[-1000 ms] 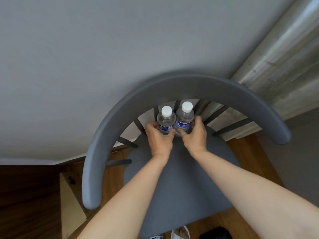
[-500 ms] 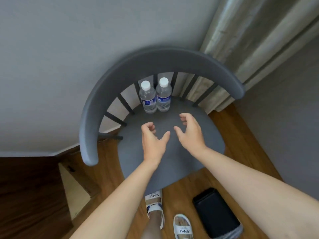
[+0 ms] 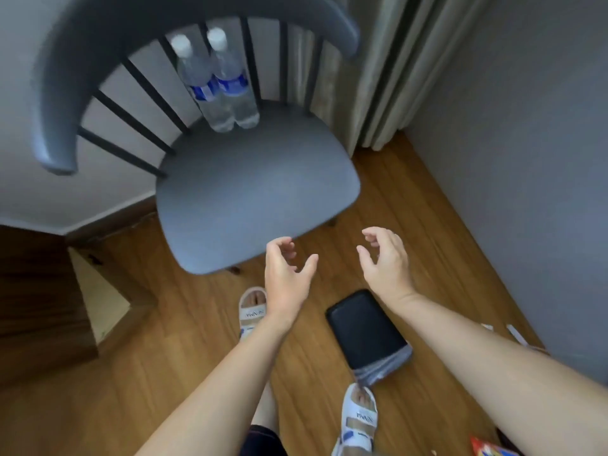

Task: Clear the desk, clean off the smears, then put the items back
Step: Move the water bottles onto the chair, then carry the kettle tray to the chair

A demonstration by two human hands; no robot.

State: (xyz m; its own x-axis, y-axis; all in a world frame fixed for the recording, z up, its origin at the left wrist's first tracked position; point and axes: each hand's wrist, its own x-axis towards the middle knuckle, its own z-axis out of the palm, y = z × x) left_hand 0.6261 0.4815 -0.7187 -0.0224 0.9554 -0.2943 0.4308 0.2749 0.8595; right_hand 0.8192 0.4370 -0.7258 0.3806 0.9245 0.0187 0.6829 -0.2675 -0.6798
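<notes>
Nearest us, a red packet (image 3: 490,450) is cut off at the bottom edge. Our left hand (image 3: 285,278) and right hand (image 3: 385,262) hang over the wooden floor (image 3: 184,330) with fingers loosely curled, holding nothing. Beyond them, 2 water bottles (image 3: 219,85) stand touching at the back of the grey chair (image 3: 253,189) seat, blurred, their labels unreadable.

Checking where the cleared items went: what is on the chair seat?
Two water bottles stand side by side at the back of the chair seat, against the spindles. Nothing else; neither hand covers it.
</notes>
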